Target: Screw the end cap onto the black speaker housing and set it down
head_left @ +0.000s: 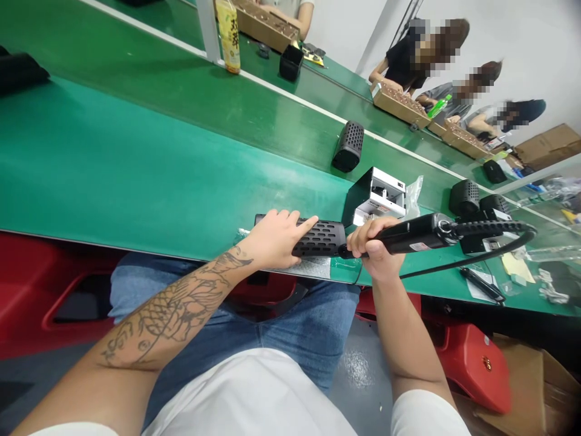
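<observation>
- My left hand [272, 236] lies flat on top of the long black metal case with rows of small slots [313, 237]. It presses down with open fingers, not wrapped round, and I think that keeps the case from sliding on the green belt [136, 163].
- The case lies on its side on a shiny silver pad [313, 266], at the near edge of the belt.
- My right hand [376, 245] is closed tight round the black electric screwdriver with a thick cord [417, 233].
- The screwdriver lies almost level, and its tip meets the right end of the case, so the case sits just left of my right fist.
- A small white and black box [379, 197] stands just behind the case.
</observation>
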Tool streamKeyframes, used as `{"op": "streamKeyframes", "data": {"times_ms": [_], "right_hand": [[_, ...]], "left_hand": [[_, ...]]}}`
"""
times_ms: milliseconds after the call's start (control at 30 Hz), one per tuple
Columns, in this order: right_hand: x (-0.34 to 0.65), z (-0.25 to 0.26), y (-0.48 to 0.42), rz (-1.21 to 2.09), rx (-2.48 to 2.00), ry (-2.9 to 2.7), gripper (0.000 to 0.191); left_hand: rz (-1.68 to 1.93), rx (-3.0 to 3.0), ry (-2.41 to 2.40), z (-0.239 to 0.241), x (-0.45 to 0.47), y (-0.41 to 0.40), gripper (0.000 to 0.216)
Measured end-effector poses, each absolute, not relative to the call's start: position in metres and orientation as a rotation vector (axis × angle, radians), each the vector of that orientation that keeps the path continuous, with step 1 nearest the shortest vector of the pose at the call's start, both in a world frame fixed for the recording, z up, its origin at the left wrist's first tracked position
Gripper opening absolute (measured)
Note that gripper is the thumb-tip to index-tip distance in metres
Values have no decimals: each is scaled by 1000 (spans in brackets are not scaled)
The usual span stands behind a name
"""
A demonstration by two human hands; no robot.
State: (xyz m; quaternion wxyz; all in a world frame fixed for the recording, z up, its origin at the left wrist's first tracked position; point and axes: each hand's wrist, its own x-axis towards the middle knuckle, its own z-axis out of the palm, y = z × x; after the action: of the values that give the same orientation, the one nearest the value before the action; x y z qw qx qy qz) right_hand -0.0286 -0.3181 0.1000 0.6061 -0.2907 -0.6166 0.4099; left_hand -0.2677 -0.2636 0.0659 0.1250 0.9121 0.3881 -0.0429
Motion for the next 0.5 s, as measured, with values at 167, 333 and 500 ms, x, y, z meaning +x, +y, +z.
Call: {"op": "streamKeyframes", "data": {"times_ms": [167,333,500], "right_hand": [[-26,99,-316,990,-716,-1426,62],[-30,98,-318,967,-834,-1398,71],[-7,114,-311,774,-936,-1263,68]], "left_hand": [[-115,2659,1145,64,-267,-263,110],[-124,2671,1142,65,-267,-263,109],[-116,2655,1152,65,-267,-259,108]]}}
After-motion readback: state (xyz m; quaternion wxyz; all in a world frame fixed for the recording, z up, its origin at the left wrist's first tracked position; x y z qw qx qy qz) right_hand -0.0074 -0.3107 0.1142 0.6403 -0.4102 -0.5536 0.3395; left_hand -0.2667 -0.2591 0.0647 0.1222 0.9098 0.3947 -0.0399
